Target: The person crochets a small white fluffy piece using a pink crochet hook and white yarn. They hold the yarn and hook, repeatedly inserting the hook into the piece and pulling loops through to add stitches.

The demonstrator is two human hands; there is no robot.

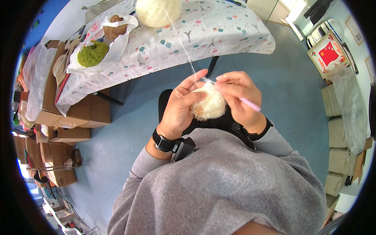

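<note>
My left hand (183, 101) grips a fluffy cream crocheted piece (213, 104) with a small tan patch low on its left side. A strand of cream yarn (180, 38) runs from my raised left fingers up to a big cream yarn ball (158, 11) on the table. Held in my right hand (242, 95) is a crochet hook (249, 104) with a pink handle. Its metal tip meets the top edge of the piece, close to my left index finger. Both hands are above my lap, and the stitches there are too fine to make out.
A table with a patterned white cloth (202, 44) stands ahead. On it, a white plastic bag (117, 58) bears green yarn (93, 54) and brown yarn (115, 29). Cardboard boxes (88, 108) are stacked at left. Wrapped bundles (337, 132) and a framed picture (329, 54) line the right wall.
</note>
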